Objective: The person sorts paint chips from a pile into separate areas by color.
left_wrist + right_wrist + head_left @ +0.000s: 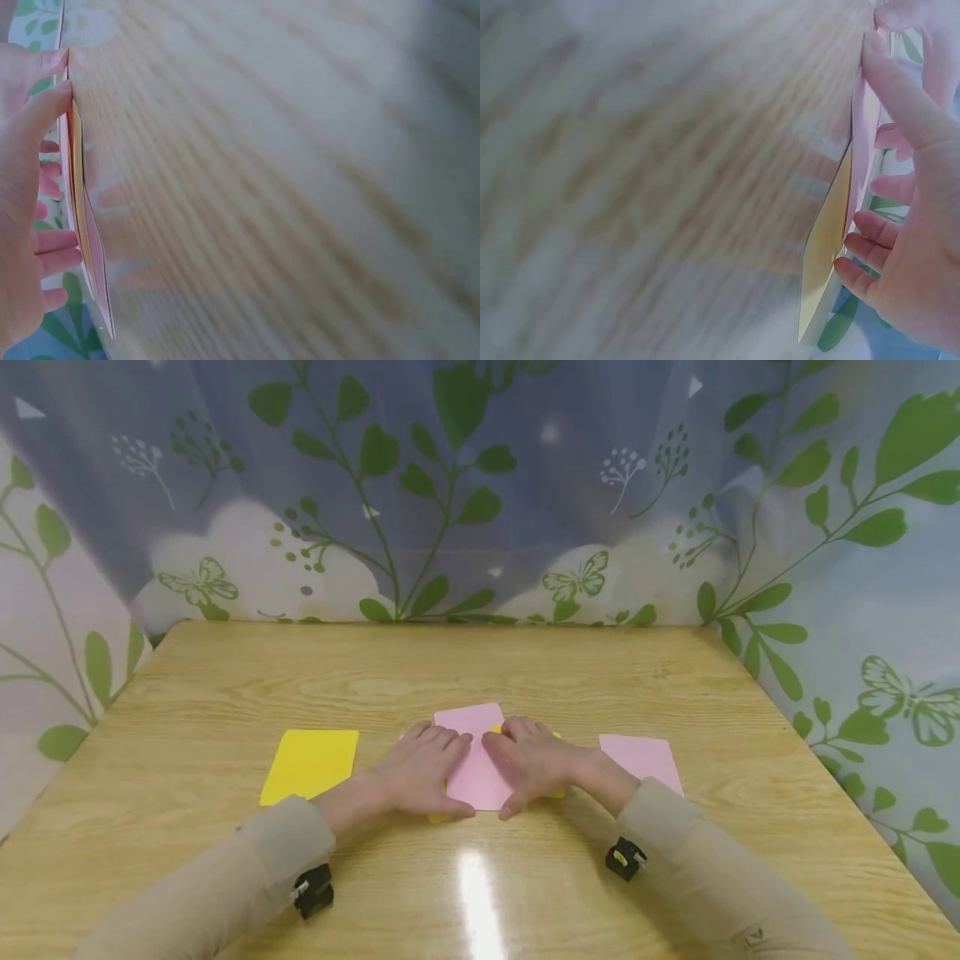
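In the head view, a loose pile of overlapping pink and yellow cards lies mid-table, a pink card (476, 768) on top. My left hand (427, 768) rests over the pile's left side, thumb stretched to its near edge. From the right, my right hand (536, 764) touches the pile likewise, partly covering a yellow card (559, 792). Both thumb tips lie close together at the near edge. The left wrist view shows stacked card edges (81, 195) beside the left thumb. In the right wrist view, a yellow card (829, 247) sticks out under the right fingers.
A separate yellow card (311, 764) lies on the left of the wooden table (360, 677). Another pink card (641, 760) lies to the right, partly behind the right forearm. A leaf-patterned curtain (525, 527) hangs along the table's back and sides.
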Action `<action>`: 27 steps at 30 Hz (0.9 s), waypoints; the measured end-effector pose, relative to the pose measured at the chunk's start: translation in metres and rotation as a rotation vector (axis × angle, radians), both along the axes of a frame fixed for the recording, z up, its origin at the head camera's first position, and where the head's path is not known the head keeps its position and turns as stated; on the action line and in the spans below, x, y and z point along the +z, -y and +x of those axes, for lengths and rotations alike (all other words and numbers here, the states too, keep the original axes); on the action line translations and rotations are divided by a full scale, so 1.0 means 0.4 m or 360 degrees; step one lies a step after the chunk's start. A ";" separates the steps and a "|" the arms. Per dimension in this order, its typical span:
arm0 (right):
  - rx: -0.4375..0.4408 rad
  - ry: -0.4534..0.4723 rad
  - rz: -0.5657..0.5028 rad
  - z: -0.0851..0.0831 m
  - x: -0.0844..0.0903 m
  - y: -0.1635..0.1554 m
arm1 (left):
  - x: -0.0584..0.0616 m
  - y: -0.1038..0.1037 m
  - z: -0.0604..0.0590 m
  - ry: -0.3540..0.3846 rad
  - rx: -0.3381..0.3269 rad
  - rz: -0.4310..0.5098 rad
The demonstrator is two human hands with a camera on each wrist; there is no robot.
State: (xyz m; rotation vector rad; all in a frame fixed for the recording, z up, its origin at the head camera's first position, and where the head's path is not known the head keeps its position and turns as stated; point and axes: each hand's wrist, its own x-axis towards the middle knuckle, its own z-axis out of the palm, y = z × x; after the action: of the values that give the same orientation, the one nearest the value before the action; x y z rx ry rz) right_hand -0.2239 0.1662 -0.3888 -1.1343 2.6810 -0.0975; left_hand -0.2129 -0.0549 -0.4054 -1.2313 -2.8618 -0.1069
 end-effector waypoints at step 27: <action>-0.0233 0.0033 0.0144 0.005 0.014 0.022 | 0.000 -0.006 -0.004 -0.0021 0.0033 -0.0062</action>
State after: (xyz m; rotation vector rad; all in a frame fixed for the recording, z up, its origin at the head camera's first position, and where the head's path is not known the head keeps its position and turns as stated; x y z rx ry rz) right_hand -0.2219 0.1574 -0.3834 -0.9057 2.7173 -0.0123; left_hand -0.2146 -0.0523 -0.4055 -1.2035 -2.8784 -0.0428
